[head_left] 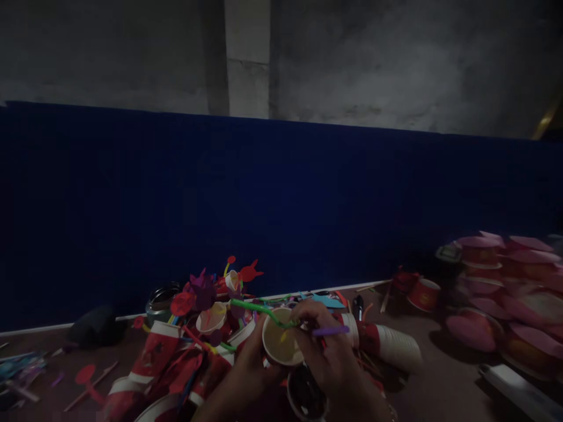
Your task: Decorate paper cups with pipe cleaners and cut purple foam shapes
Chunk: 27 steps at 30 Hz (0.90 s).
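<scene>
My left hand (pixel 250 372) is wrapped round a paper cup (pixel 281 349), its open mouth tilted toward me. Over that mouth, my right hand (pixel 332 363) has its fingers pinched at the inner end of a thin green bent strip (pixel 255 306). The strip runs out past the cup's far left rim. A small yellow bit shows inside the cup. Across the right fingers lies a purple strip (pixel 331 330); I cannot tell whether it is gripped or attached to the green one. Below the right hand stands a cup with dark contents (pixel 307 394).
Red and white paper cups (pixel 163 346) with coloured cut-outs crowd the left. A stack of nested cups (pixel 396 347) lies on its side at right. Pink-topped red cups (pixel 479 252) are piled far right, near a white box-like object (pixel 523 390). A blue panel (pixel 281 205) stands behind.
</scene>
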Motion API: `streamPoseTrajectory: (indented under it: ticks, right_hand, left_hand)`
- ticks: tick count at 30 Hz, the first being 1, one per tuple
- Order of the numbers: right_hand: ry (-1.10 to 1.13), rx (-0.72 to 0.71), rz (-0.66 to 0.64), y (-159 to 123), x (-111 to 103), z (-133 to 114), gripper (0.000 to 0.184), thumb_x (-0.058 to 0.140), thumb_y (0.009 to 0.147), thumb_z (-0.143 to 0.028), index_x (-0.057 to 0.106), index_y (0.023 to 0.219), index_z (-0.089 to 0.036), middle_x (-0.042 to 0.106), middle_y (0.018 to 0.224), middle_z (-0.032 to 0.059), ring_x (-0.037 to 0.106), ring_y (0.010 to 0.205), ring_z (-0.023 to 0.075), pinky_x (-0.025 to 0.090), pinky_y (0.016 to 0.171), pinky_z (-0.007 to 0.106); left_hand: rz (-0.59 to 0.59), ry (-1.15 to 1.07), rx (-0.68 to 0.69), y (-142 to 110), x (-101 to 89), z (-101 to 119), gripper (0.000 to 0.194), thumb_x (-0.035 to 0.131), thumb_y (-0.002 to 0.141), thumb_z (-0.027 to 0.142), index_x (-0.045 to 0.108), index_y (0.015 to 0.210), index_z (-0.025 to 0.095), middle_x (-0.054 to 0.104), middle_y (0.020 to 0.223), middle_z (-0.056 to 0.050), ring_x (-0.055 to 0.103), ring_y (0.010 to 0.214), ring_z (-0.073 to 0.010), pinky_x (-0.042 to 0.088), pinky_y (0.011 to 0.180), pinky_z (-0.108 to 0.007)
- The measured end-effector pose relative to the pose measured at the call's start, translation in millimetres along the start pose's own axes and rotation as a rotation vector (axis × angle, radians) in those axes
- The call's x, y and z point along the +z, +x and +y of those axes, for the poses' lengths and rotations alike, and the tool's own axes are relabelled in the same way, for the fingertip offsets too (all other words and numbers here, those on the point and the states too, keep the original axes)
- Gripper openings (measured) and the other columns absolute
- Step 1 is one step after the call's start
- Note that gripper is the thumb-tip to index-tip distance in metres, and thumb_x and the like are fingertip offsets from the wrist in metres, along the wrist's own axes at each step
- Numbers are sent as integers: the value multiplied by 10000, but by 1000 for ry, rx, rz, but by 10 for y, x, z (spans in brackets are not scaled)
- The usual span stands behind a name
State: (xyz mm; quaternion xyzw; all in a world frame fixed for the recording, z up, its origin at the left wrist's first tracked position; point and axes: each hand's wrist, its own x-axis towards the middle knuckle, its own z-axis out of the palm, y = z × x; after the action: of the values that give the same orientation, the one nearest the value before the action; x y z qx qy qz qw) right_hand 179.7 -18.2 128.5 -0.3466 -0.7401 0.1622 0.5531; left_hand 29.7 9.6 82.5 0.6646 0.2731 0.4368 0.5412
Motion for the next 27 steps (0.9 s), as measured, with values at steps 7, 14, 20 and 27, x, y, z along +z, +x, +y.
streamPoseTrajectory:
  ticks: [7,14,20,27]
  right_hand:
    - [-16,45,21,-17,-31,-55,187,496,811,-115,495,944,-246,562,879,15,535,773,152,451,654,243]
    - [-19,102,-51,-5,-48,-103,155,533,810,-131,545,916,-243,597,848,-1,555,728,135,450,629,224]
    - [-20,134,-104,-3,-42,-69,122,541,796,-114,560,852,-221,593,800,-9,551,724,130,430,647,225]
    - [-9,171,-114,46,-58,-104,88,541,781,-121,561,807,-202,592,749,-7,536,679,127,418,607,217]
  left_hand:
    - [23,-41,58,-5,-28,-103,643,709,699,232,396,1261,248,503,1255,-93,498,1106,-269,395,933,-374]
    - [39,-42,-7,-24,-26,-97,661,712,693,252,402,1277,241,556,1183,-93,540,1038,-257,435,873,-352]
    - [86,-1,-50,6,-12,-96,555,736,652,286,515,1154,202,607,1087,-92,574,935,-238,463,788,-313]
    - [67,-95,-65,9,3,-83,592,748,630,228,500,1167,206,615,1087,-95,575,958,-245,460,806,-316]
